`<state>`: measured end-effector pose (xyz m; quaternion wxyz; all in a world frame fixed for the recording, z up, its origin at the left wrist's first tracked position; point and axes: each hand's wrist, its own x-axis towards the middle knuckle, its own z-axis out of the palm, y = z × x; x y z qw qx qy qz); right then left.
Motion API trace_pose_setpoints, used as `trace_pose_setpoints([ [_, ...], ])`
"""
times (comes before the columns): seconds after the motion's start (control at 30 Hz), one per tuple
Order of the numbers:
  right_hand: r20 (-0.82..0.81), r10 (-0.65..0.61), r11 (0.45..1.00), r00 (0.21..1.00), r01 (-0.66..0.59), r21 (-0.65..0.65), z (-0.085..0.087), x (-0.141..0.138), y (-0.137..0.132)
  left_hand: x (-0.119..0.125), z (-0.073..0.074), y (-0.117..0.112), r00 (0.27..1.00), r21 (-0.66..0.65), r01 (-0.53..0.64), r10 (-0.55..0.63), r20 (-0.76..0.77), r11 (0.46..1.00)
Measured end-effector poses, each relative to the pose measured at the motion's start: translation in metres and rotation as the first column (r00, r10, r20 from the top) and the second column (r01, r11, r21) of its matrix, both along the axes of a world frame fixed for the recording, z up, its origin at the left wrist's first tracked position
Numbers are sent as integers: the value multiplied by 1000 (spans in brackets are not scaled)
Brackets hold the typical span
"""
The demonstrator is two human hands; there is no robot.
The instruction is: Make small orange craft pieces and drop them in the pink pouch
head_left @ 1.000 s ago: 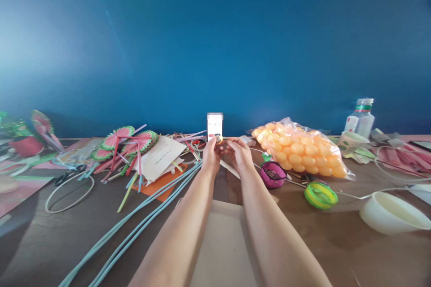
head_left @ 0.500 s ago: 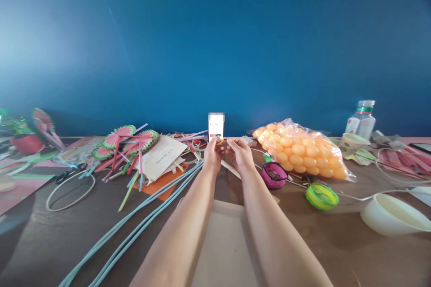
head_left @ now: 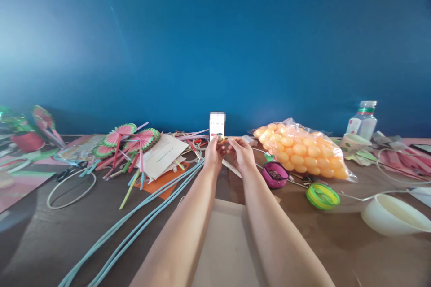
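Both arms stretch forward over the table. Between the thumb and fingers of my left hand (head_left: 213, 154) is a small round yellow-and-dark piece (head_left: 220, 139), too small to name. My right hand (head_left: 241, 154) is beside it, thumb and fingers pinched; what they hold, if anything, is too small to make out. Just behind the hands a phone (head_left: 217, 124) with a lit white screen stands upright near the blue panel. To the right of my right hand sits a purple bowl-like pouch (head_left: 275, 183) with small dark bits inside.
A clear bag of orange balls (head_left: 303, 150), a neon yellow-green coil (head_left: 322, 196), a white bowl (head_left: 380, 219) and a bottle (head_left: 365, 121) stand right. Leftward lie watermelon-patterned paper fans (head_left: 119, 136), papers (head_left: 163, 157) and light-blue tubes (head_left: 134, 219). A blue panel (head_left: 202, 54) closes the back.
The view has shifted very slightly. Both hands stay at nearly the same place with fingers still pinched, and the digits on the phone screen have changed.
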<state>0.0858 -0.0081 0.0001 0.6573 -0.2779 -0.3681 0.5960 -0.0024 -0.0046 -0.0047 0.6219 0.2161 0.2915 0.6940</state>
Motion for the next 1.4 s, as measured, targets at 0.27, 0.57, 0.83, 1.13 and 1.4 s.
trace_pose_setpoints([
  [0.27, 15, -30, 999, 999, 31, -20, 2, -1, -1, 0, 2, -1, 1000, -21, -4, 5, 28, 1000],
  [0.57, 20, 3, 1000, 1000, -2, -14, 3, -1, -2, -1, 0, 0, 999, -14, 35, -35, 25, 999],
  [0.83, 30, 86, 996, 996, -85, -19, -2, -1, 1, 1, -2, 0, 999, 72, 43, -43, -6, 996],
  [1.13, 21, 58, 998, 998, -57, -32, -1, 0, 0, 2, -1, -2, 997, 99, 64, -58, -54, 993],
  [1.4, -11, 83, 995, 996, -84, -56, 3, 2, -2, 3, -4, 0, 996, 112, 66, -58, -72, 992],
])
